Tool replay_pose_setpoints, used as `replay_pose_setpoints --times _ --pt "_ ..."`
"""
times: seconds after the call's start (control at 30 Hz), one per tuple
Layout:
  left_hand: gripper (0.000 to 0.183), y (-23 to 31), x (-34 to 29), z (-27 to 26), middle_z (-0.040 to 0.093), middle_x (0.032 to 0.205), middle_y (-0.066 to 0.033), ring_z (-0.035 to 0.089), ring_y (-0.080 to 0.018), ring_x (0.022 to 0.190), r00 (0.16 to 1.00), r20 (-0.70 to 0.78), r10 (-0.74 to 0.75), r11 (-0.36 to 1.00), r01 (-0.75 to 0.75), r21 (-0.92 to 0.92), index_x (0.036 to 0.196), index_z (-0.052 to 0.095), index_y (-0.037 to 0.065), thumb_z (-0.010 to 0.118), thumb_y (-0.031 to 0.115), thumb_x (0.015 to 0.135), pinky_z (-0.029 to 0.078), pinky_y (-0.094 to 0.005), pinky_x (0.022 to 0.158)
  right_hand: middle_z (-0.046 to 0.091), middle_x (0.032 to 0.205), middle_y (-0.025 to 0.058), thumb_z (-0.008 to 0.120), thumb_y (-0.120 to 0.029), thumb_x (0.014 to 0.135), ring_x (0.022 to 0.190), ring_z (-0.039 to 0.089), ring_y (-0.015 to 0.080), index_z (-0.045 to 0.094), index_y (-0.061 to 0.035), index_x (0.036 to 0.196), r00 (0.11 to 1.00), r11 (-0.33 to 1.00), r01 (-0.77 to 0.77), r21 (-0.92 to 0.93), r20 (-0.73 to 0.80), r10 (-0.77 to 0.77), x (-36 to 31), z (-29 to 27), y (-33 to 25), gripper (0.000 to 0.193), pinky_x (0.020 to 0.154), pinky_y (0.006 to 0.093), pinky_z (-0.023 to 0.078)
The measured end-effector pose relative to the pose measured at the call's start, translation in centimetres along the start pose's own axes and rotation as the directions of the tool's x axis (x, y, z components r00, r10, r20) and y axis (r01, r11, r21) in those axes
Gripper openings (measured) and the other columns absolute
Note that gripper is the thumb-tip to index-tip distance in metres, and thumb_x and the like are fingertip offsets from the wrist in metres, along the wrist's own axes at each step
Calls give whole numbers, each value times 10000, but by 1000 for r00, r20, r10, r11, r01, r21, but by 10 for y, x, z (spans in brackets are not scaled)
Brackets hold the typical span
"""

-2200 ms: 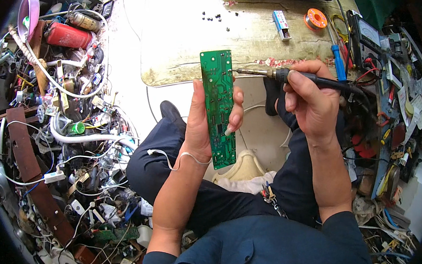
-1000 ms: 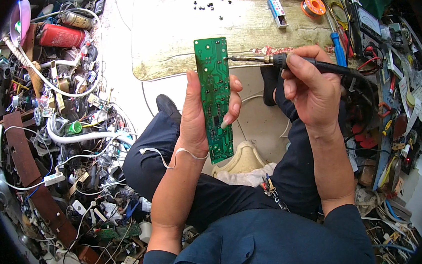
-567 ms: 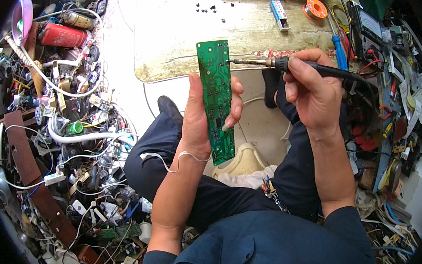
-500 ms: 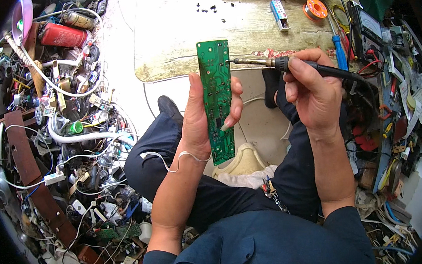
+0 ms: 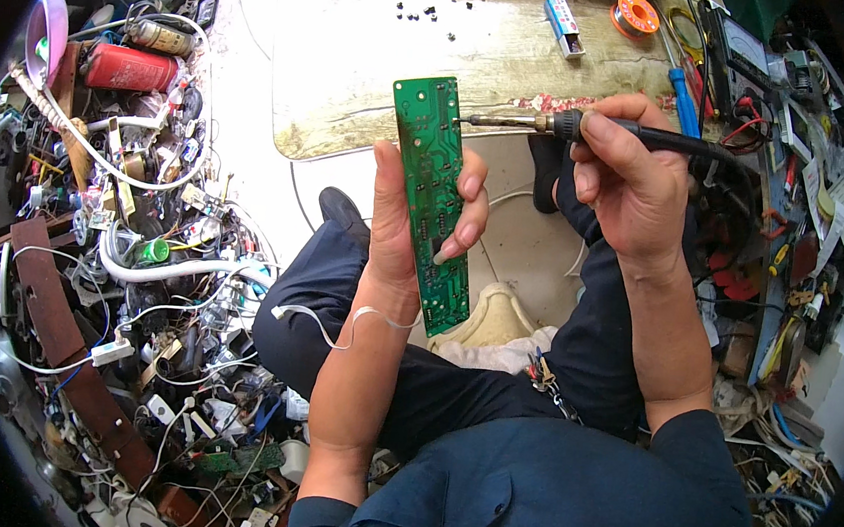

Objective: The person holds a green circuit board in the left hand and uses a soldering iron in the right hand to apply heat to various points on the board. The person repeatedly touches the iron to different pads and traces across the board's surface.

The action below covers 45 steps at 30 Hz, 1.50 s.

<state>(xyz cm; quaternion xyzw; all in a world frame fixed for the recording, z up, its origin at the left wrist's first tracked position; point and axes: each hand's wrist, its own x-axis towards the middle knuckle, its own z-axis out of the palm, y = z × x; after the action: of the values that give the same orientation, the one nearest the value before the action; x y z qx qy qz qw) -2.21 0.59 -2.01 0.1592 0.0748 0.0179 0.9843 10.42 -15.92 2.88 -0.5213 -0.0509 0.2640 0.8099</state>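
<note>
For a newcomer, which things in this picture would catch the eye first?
Probably the long green circuit board in the left hand, near the centre, and the soldering iron in the right hand, pointing at the board's upper right edge. Next, the red cylinder among the clutter at left.

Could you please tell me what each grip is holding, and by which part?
The left grip holds the green circuit board by its long edges; the right grip holds the soldering iron by its black handle.

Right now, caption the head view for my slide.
Left hand holds a green circuit board; right hand points a soldering iron at its right edge.
</note>
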Motion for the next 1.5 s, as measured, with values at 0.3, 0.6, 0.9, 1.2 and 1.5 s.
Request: replay_pose_setpoints --times 0.3,0.6,0.9,1.2,1.5 --pt "801 4 2 8 577 774 -91 625 -158 497 995 -51 88 986 -80 148 932 548 -1 441 792 899 455 -199 365 680 738 100 741 -89 890 498 598 109 679 7 982 1000 1000 -23 0 2 23 0 -1 -3 147 448 225 485" --pt "774 10 -2 8 575 721 -63 612 -145 470 991 -121 52 964 -18 266 821 570 18 457 777 918 436 -201 347 681 737 100 743 -92 886 498 602 109 667 8 985 999 999 -35 -23 7 35 -1 1 -4 160 445 223 487" --pt "812 14 -1 12 545 558 -51 540 -116 385 990 -141 20 921 37 389 742 576 26 437 810 901 391 -194 326 674 735 100 743 -124 890 498 590 110 657 13 995 998 997 -61 -42 -2 61 -1 1 -4 193 454 225 478" --pt "801 10 -1 12 551 639 -54 557 -134 406 987 -152 50 965 -9 262 755 564 9 432 780 925 398 -210 320 656 728 87 740 -132 893 519 596 107 654 9 994 997 997 -68 -45 19 69 -2 1 -6 193 455 221 470" --pt "789 8 -1 8 556 668 -64 576 -147 421 993 -106 45 974 -20 225 765 546 5 435 768 934 407 -215 320 662 736 94 739 -132 894 519 597 104 657 11 1000 997 997 -74 -22 17 74 -2 0 -4 196 458 223 485"
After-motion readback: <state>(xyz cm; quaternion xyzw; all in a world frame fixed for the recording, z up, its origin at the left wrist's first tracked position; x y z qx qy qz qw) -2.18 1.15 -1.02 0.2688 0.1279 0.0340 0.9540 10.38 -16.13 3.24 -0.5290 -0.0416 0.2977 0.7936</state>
